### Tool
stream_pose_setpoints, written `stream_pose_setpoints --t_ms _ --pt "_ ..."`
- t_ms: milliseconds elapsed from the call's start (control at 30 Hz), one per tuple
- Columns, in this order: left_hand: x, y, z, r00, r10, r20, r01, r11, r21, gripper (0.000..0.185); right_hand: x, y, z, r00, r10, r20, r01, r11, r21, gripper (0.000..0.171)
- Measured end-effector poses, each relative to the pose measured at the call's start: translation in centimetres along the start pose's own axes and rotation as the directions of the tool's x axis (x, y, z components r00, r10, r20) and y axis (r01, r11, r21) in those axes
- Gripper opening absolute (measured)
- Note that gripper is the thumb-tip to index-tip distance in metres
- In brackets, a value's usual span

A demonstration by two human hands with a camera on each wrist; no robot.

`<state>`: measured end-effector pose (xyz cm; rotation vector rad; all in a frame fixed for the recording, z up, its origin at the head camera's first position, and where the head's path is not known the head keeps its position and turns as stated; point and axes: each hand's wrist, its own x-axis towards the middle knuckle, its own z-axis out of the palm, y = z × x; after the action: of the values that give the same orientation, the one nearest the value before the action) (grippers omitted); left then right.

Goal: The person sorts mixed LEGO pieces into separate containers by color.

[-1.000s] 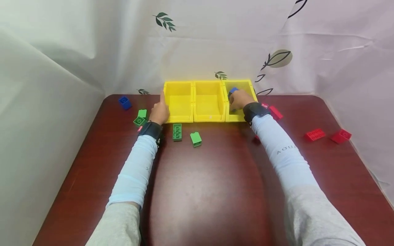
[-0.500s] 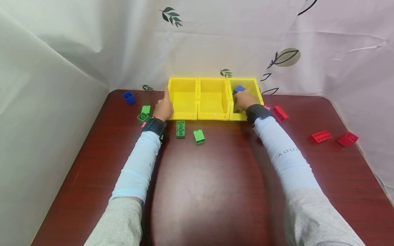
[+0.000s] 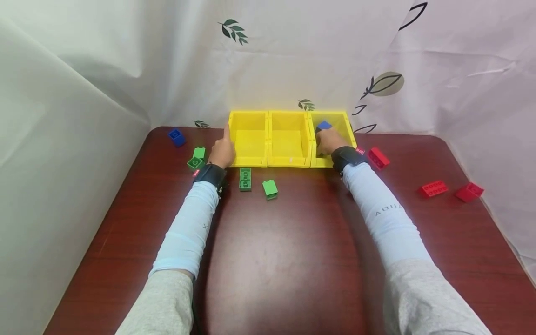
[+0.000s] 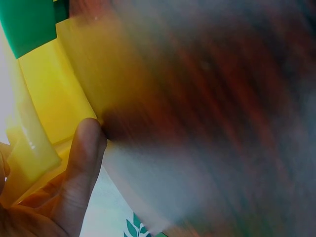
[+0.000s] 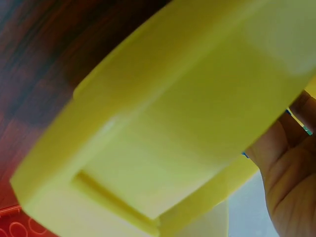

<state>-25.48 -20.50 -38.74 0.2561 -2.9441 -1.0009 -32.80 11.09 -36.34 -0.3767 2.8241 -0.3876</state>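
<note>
Three joined yellow bins [image 3: 289,161] stand in a row against the back curtain. My left hand [image 3: 222,151] rests at the outer side of the leftmost bin, its index finger straight along the wall. The left wrist view shows that finger [image 4: 84,163] touching the yellow plastic. Inside the rightmost bin, my right hand [image 3: 330,141] grips a blue brick [image 3: 324,125], whose top shows beyond the fingers. In the right wrist view the bin's wall [image 5: 163,133] hides most of the brick and the fingertips.
Green bricks [image 3: 270,189] lie in front of the bins and left of them, near the left wrist. Another blue brick [image 3: 177,137] is at the back left. Several red bricks [image 3: 433,188] are spread on the right side of the dark red table [image 3: 284,260].
The head view has shifted slightly. Both hands stay at the same bins, and the blue brick remains at the right hand's fingers.
</note>
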Motion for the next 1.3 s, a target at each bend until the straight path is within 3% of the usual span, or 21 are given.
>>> stream_pose_setpoints --t_ms 200,367,500,633,767,1033,1233,1300 --pt "0.0 -0.4 1.7 0.999 0.004 0.036 -0.005 1.0 0.019 0.063 -1.2 1.6 1.0 1.0 -0.029 0.012 0.029 1.0 -0.005 0.044" --pt "0.2 0.1 2.5 0.998 0.024 0.051 -0.025 1.0 0.017 0.064 -3.5 2.1 -0.3 0.999 -0.048 -0.002 0.048 0.999 -0.008 0.049" --pt "0.3 0.6 2.4 0.998 0.036 0.049 -0.037 0.999 0.024 0.066 -6.2 2.0 -1.3 0.998 -0.034 -0.044 0.035 0.999 0.026 0.049" --pt "0.6 1.2 2.1 0.998 0.046 0.045 -0.048 0.998 0.031 0.067 -9.3 1.6 -1.2 0.989 -0.037 -0.14 0.047 0.996 0.072 0.048" --pt "1.1 1.4 1.8 0.998 0.051 0.034 -0.052 0.998 0.027 0.067 -11.2 0.9 -0.8 0.968 -0.092 -0.232 0.116 0.989 0.09 0.042" --pt "1.3 1.0 1.4 0.999 0.047 0.027 -0.047 0.999 0.017 0.067 -12.8 -2.0 -2.0 0.935 -0.168 -0.313 0.195 0.979 0.058 0.042" --pt "0.9 -0.1 0.4 1.0 0.023 0.017 -0.023 1.0 0.002 0.068 -14.6 -3.2 -2.3 0.88 -0.256 -0.401 0.289 0.957 0.024 0.035" --pt "0.8 -0.4 -0.2 1.0 0.017 0.006 -0.017 1.0 -0.007 0.068 -14.9 -2.9 -2.2 0.876 -0.241 -0.419 0.276 0.961 0.025 0.035"
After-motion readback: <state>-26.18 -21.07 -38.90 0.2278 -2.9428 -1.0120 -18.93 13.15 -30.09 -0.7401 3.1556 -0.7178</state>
